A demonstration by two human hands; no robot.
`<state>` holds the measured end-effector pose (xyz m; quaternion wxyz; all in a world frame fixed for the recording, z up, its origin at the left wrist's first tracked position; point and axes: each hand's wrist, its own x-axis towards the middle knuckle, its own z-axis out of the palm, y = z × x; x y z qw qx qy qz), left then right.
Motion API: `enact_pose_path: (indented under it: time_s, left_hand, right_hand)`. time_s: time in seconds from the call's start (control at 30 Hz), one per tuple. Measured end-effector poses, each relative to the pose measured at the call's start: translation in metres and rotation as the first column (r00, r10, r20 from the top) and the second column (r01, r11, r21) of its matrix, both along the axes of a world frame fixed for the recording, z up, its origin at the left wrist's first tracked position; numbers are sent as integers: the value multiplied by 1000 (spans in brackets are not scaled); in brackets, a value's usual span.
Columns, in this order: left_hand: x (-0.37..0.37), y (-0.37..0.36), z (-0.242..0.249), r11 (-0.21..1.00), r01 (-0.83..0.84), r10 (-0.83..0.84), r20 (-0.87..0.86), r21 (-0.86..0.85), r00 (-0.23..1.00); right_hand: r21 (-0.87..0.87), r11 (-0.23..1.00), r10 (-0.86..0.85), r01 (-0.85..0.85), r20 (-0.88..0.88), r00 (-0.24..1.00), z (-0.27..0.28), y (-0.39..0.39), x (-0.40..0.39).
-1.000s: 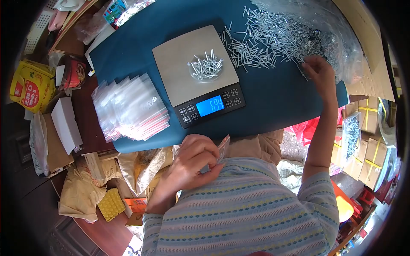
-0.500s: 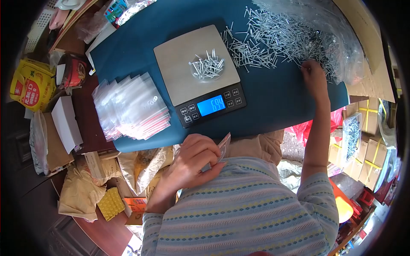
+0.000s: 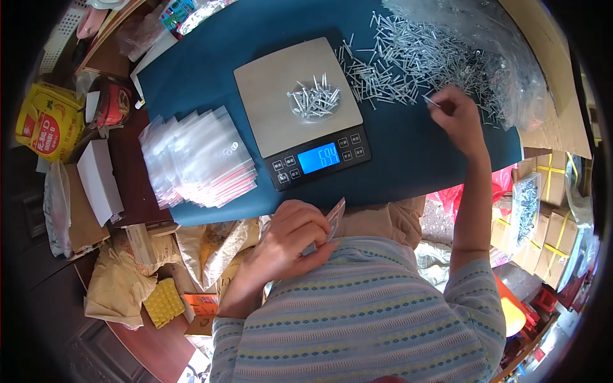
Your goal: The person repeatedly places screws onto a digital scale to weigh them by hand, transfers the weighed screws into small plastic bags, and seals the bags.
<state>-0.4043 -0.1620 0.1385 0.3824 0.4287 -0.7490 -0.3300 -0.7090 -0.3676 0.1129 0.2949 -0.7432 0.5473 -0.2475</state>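
My right hand point(image 3: 456, 118) is raised just in front of the heap of silvery screws point(image 3: 421, 57), pinching one screw point(image 3: 432, 101) between thumb and finger. Close to my body, my left hand point(image 3: 294, 236) is closed around a small clear zip bag point(image 3: 337, 214). On the digital scale point(image 3: 274, 83) sits a clear round dish point(image 3: 313, 115) with a pile of screws in it, several pointing upward. The blue display point(image 3: 318, 157) appears to read 694. Left of the scale lies a fanned stack of clear zip bags point(image 3: 198, 153) with red edges.
A large clear plastic bag point(image 3: 523, 76) lies beside the screw heap, against cardboard point(image 3: 562, 96). The dark blue tabletop point(image 3: 396, 159) has a curved front edge. A white box point(image 3: 100, 182) and a yellow package point(image 3: 51, 121) stand at the left.
My right hand has lifted off the edge of the heap and shifted left toward the scale, a screw now showing at its fingertips. My left hand has stayed in place.
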Motion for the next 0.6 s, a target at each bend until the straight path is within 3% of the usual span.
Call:
enact_pose_path:
  time_s: [0.07, 0.2, 0.37, 0.47, 0.6]
  left_hand:
    - [-1, -2, 0, 1000, 11, -11, -1, 0, 1000]
    - [-6, -1, -1, 1000, -10, 10, -20, 18, 1000]
    - [-2, 2, 0, 999, -29, 30, -22, 24, 999]
    - [2, 3, -1, 1000, -25, 25, -18, 12, 1000]
    - [3, 4, -5, 999, -37, 39, -60, 31, 997]
  right_hand:
    - [49, 991, 112, -123, 182, 977, 7, 2, 23]
    - [-8, 926, 360, -377, 318, 877, 21, 7, 82]
    - [-107, 897, 440, -430, 320, 839, 35, 14, 141]
    - [-270, 852, 516, -448, 295, 804, 22, 17, 156]
    - [-299, 867, 471, -400, 222, 854, 26, 21, 138]
